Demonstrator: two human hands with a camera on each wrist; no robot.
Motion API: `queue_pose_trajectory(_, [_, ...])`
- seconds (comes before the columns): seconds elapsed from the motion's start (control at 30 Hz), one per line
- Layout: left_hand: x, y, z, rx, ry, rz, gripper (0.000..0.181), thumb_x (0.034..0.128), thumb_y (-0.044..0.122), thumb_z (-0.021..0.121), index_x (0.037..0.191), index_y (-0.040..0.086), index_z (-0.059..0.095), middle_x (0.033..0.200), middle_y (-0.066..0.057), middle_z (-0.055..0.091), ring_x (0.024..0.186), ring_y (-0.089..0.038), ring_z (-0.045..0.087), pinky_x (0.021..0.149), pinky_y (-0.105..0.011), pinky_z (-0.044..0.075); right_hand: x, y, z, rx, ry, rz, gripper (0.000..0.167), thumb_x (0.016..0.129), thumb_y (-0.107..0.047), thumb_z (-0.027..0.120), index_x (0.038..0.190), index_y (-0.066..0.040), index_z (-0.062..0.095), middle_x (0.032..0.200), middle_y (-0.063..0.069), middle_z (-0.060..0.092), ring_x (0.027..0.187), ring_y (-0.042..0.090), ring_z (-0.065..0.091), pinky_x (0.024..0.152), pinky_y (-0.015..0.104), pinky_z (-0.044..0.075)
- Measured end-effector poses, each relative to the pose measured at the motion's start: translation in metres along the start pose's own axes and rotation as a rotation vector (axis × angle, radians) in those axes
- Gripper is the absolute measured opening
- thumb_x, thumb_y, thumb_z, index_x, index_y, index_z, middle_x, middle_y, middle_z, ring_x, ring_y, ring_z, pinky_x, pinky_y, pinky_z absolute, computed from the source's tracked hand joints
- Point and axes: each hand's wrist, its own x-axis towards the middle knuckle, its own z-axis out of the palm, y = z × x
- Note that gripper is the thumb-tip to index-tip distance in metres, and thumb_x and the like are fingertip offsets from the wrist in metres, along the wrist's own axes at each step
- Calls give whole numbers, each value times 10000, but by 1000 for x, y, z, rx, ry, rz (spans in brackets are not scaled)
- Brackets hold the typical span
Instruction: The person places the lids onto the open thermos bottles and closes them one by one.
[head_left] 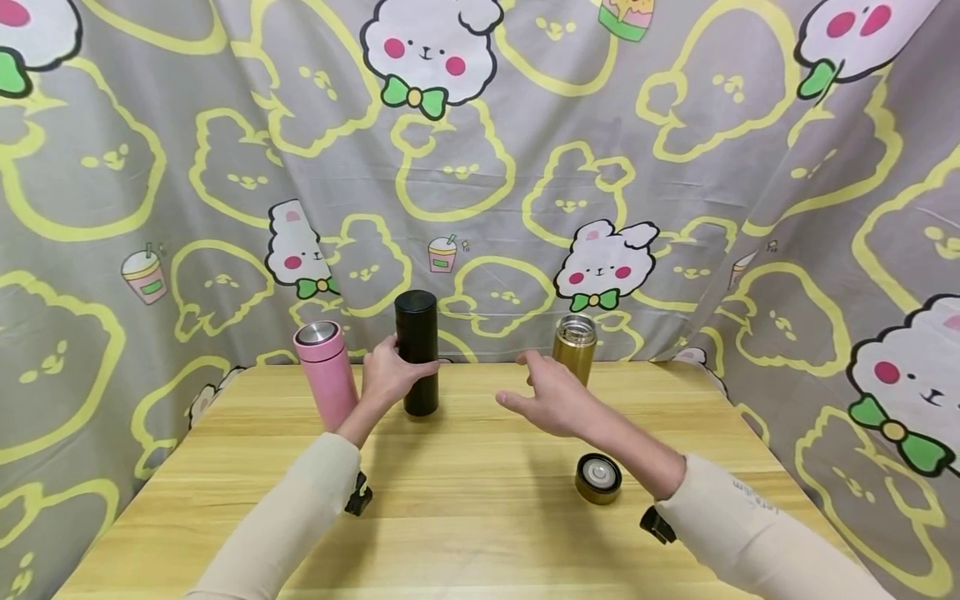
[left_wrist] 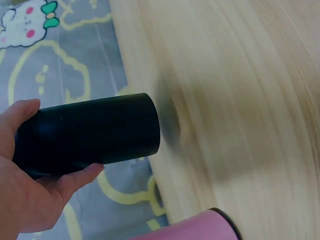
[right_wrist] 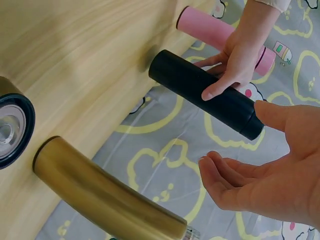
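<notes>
My left hand [head_left: 388,377] grips a black thermos bottle [head_left: 417,350], thumb on one side and fingers on the other. The bottle is upright with its lid on; whether its base touches the table I cannot tell. Holding nothing, my right hand [head_left: 553,396] hovers with thumb and fingers spread, in front of a gold thermos bottle [head_left: 574,350] that stands without its lid. In the right wrist view this hand [right_wrist: 265,165] appears near the top of the black bottle [right_wrist: 205,92]. A gold-rimmed lid [head_left: 598,478] lies inside up on the table, nearer to me.
A pink thermos bottle [head_left: 328,379] with a steel-topped lid stands left of my left hand. All this is on a light wooden table [head_left: 465,517]. A patterned curtain [head_left: 480,167] hangs behind the table and along its sides.
</notes>
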Motion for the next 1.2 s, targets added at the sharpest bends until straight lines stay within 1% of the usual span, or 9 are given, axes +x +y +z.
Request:
queue_pose_trajectory(0.07, [0, -5, 1, 12, 14, -8, 689, 695, 413, 906, 1211, 41, 640, 1170, -177, 717, 1104, -385, 645, 939, -508, 533, 0, 1, 2, 0, -7, 6, 647, 966, -366, 693, 1427, 27, 467, 1255, 218, 631, 1150, 318, 633, 919, 462, 546])
queue_pose_trajectory(0.17, [-1, -12, 1, 13, 17, -17, 681, 701, 406, 900, 1207, 32, 640, 1167, -189, 716, 1105, -399, 635, 946, -508, 524, 0, 2, 4, -2, -16, 10, 627, 967, -345, 696, 1422, 26, 472, 1263, 219, 629, 1155, 320, 633, 918, 461, 547])
queue_pose_trajectory(0.27, [-2, -17, 0, 4, -1, -31, 700, 722, 398, 892, 1244, 22, 615, 1195, -202, 701, 1124, -406, 628, 966, -514, 514, 0, 4, 6, 3, -21, 5, 611, 968, -332, 695, 1413, 26, 479, 1258, 221, 630, 1160, 334, 633, 909, 460, 548])
queue_pose_trajectory(0.37, [-2, -20, -4, 1, -35, -46, 750, 748, 397, 881, 1304, 5, 565, 1240, -218, 674, 1149, -410, 625, 981, -528, 510, 1, 6, 8, 5, -21, -3, 601, 966, -325, 697, 1403, 30, 487, 1256, 219, 630, 1154, 338, 635, 904, 461, 548])
queue_pose_trajectory(0.53, [-1, -21, -7, 11, -87, -60, 816, 764, 412, 866, 1368, -6, 510, 1291, -224, 642, 1177, -414, 619, 991, -535, 508, 1, 8, 9, -3, -20, 0, 590, 962, -321, 701, 1391, 27, 495, 1235, 209, 639, 1137, 327, 644, 899, 456, 552])
queue_pose_trajectory(0.8, [-1, -21, -7, 25, -87, -53, 817, 773, 428, 852, 1366, -12, 502, 1292, -229, 637, 1169, -417, 622, 983, -536, 511, 2, 10, 9, 0, -18, -2, 584, 963, -307, 699, 1391, 33, 494, 1207, 211, 649, 1137, 341, 645, 904, 464, 548])
queue_pose_trajectory(1.0, [-3, -19, -7, 44, -111, -64, 850, 791, 435, 848, 1394, -26, 467, 1321, -245, 614, 1192, -430, 608, 1002, -546, 493, 2, 12, 10, 0, -13, -2, 582, 963, -305, 698, 1391, 33, 496, 1227, 214, 645, 1138, 343, 644, 902, 463, 549])
queue_pose_trajectory(1.13, [-8, -19, -9, 72, -163, -104, 876, 793, 406, 860, 1391, -60, 421, 1334, -276, 592, 1194, -444, 600, 1001, -546, 484, 3, 15, 11, -4, -10, -2, 575, 964, -299, 697, 1386, 37, 498, 1212, 210, 650, 1123, 332, 647, 894, 460, 550])
queue_pose_trajectory(1.2, [-12, -21, -10, 98, -210, -131, 822, 797, 393, 859, 1341, -69, 452, 1265, -275, 620, 1117, -426, 626, 940, -510, 508, 3, 17, 12, -8, -8, 0, 570, 964, -295, 696, 1381, 42, 501, 1205, 209, 651, 1112, 326, 647, 888, 460, 550])
